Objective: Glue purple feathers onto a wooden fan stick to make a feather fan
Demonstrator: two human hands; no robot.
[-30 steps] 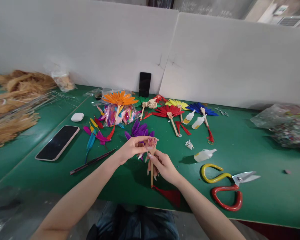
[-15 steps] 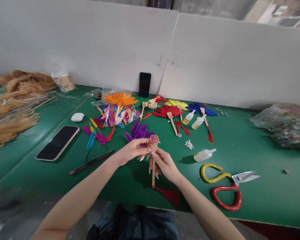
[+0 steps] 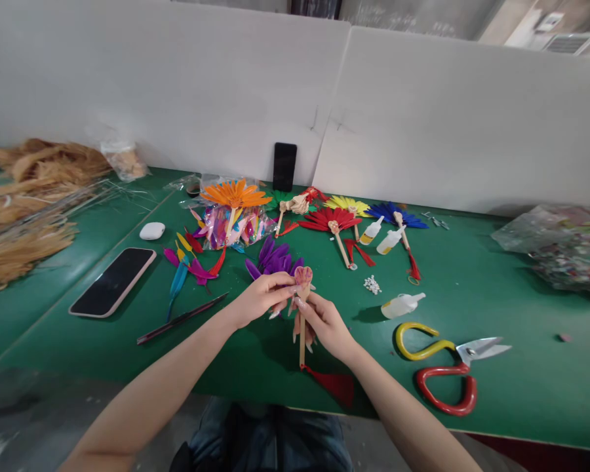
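Note:
Both hands hold a small purple feather fan (image 3: pixel 275 257) above the green table (image 3: pixel 521 367). My left hand (image 3: pixel 260 296) pinches it near the pink ornament (image 3: pixel 303 275) at the top of the wooden handle. My right hand (image 3: pixel 324 322) grips the handle (image 3: pixel 301 341) lower down. A red tassel (image 3: pixel 335 383) hangs from the handle's end and lies on the table.
Finished feather fans in orange (image 3: pixel 235 194), red (image 3: pixel 330 219), yellow and blue (image 3: pixel 391 213) lie behind. Loose feathers (image 3: pixel 191 259), glue bottles (image 3: pixel 402 304), white beads (image 3: pixel 372 284), scissors (image 3: pixel 442 367), a phone (image 3: pixel 114 280), an earbud case (image 3: pixel 152 230) and straw (image 3: pixel 24 203) surround.
The fan and both hands shifted slightly up and right a second ago; since half a second ago they have hardly moved.

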